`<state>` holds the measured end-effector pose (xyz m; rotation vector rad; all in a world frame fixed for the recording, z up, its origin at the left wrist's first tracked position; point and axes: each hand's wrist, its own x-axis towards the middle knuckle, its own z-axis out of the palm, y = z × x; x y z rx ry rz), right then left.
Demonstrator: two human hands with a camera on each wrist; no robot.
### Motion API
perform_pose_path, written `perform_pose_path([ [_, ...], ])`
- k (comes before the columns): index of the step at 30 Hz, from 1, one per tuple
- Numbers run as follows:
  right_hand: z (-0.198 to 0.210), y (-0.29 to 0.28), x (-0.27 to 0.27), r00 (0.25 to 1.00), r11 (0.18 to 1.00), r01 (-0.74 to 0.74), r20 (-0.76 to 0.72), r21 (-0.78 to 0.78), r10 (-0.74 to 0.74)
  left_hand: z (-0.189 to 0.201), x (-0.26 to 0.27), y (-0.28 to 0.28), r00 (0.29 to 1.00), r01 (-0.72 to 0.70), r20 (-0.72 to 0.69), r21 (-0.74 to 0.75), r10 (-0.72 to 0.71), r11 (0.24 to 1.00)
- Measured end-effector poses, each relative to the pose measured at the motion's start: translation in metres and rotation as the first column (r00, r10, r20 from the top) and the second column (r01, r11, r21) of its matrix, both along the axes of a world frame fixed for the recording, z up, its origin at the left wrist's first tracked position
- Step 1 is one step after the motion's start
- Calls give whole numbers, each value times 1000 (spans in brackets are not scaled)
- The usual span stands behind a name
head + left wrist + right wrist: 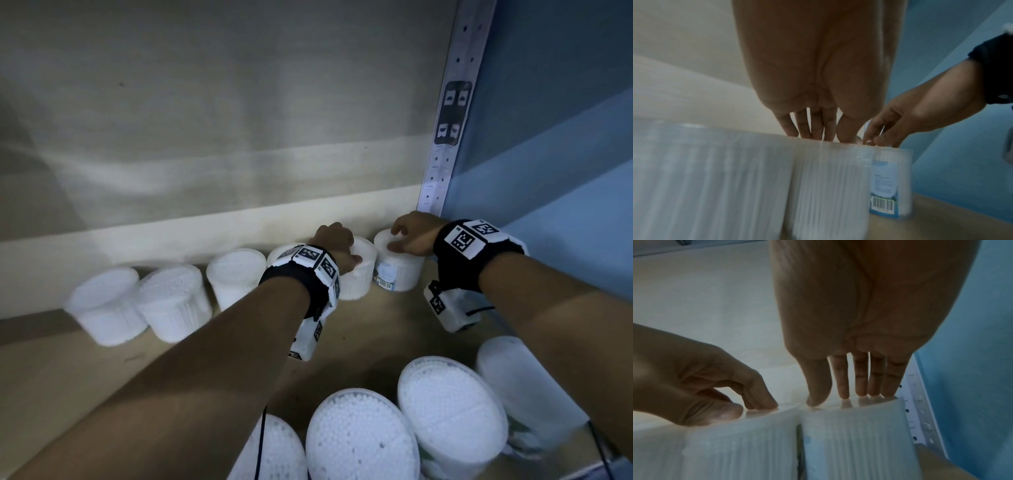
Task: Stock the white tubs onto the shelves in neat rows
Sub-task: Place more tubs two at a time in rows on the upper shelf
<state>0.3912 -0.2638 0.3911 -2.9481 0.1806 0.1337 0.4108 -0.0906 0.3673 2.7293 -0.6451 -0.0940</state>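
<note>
Well short of the perforated white metal upright (437, 164), mind the round white plastic tubs of cotton buds (359, 438) under the forearms. Further in, with the left hand (337, 245) clasped over the second tub (358, 281) from that upright and the right hand (414, 236) pressing straight fingertips on the corner tub (400, 270) beside it, slide both flush, level with the back row (171, 301).

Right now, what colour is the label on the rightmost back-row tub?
Light blue label, with a barcode; clearest in left wrist view.
</note>
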Motion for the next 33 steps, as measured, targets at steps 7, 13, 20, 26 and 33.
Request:
perform_pose_path([
  [7,-3,0,4,1000,1000,5,-24,7,-5,-2,1,0,1000,2,2,9,-2,1000],
  [13,-1,-1,0,999,999,-43,-25,14,43,-1,-1,0,1000,0,5,11,0,1000],
  [20,0,-4,0,996,996,-90,-13,21,91,0,-1,0,1000,-3,-2,26,3,1000],
  [26,5,-4,4,1000,1000,-26,16,-11,26,3,1,-1,1000,10,-15,43,-9,999],
  [33,0,-3,3,998,996,46,-27,-74,-48,2,1,-1,1000,12,-14,46,-11,999],
])
